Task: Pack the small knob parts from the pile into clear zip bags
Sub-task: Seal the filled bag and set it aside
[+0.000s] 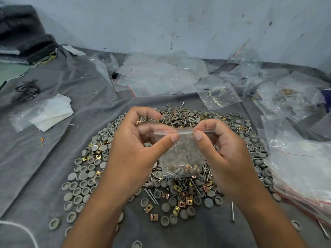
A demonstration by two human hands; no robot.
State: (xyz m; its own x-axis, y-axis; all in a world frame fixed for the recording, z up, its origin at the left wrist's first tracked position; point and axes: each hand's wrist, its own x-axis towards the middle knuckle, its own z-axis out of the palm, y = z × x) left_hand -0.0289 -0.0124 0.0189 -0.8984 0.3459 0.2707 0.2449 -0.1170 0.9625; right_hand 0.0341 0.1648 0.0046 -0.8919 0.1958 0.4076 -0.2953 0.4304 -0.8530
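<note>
A clear zip bag with a red line along its top hangs over the middle of the pile, holding grey knob caps, screws and brass clips. My left hand pinches the bag's zip strip at its left end. My right hand pinches the same strip at its right end. Under both hands spreads the pile of round grey knob parts, mixed with square brass clips and silver screws, on a grey cloth.
Loose empty clear bags lie at the back by the wall. A stack of filled bags sits at the right. A bag with white paper and black screws lie at the left.
</note>
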